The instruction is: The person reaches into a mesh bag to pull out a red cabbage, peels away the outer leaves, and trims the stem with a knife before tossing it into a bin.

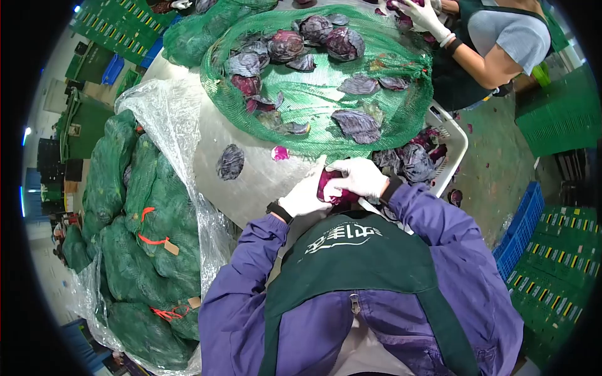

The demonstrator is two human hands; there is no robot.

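A peeled red cabbage [326, 182] is held close in front of my apron, at the near edge of the metal table. My left hand [304, 195], in a white glove, is wrapped round its left side. My right hand [362, 178], also gloved, closes over it from the right with bent fingers. A thin dark edge shows by the right fingers; I cannot make out what it is. Both hands hide much of the cabbage. Just beyond them lies an open green mesh bag [295, 141] with several red cabbages [286, 46] and loose outer leaves [356, 125].
A white crate [459, 141] with discarded leaves [415, 161] stands right of the table [216, 135]. Filled green mesh sacks [147, 244] and plastic film [169, 109] lie on the left. Across the table a co-worker [495, 50] handles cabbage. A blue crate [520, 229] stands at right.
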